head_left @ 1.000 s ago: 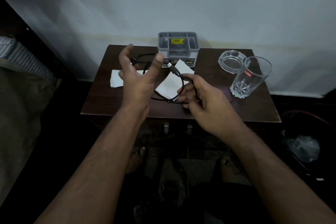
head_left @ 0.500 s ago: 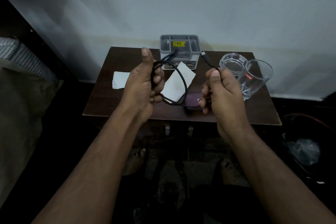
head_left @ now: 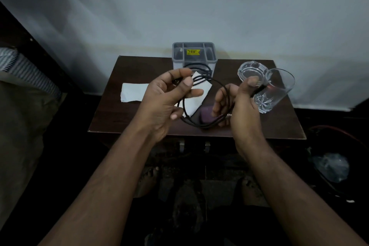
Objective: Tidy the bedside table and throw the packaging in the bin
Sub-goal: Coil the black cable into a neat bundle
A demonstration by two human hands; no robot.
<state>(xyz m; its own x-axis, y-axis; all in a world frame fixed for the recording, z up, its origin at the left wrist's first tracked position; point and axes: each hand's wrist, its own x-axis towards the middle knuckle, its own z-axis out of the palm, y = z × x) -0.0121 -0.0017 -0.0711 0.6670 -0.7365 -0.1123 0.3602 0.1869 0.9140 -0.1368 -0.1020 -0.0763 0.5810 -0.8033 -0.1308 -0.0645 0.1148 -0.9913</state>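
A black cable (head_left: 216, 86) loops in the air above the dark wooden bedside table (head_left: 119, 118). My left hand (head_left: 167, 100) pinches several turns of it between thumb and fingers. My right hand (head_left: 237, 106) grips the other side of the loop, with the plug end sticking out past the thumb. Under the hands lie a white paper piece (head_left: 132, 92) at the left, a second white piece (head_left: 197, 98) in the middle and a small purple packet (head_left: 206, 113). A bin (head_left: 339, 146) with a clear plastic bag stands on the floor at the right.
A grey compartment organiser (head_left: 193, 54) with a yellow sticker stands at the table's back edge against the wall. A glass ashtray (head_left: 251, 70) and a tumbler (head_left: 275, 92) sit at the right. A bed with a striped pillow (head_left: 24, 70) is at the left. Bare feet show below the table.
The loop has widened between my hands. My left hand has opened from a fist to a pinch on the coils, and the right hand has shifted its grip along the cable.
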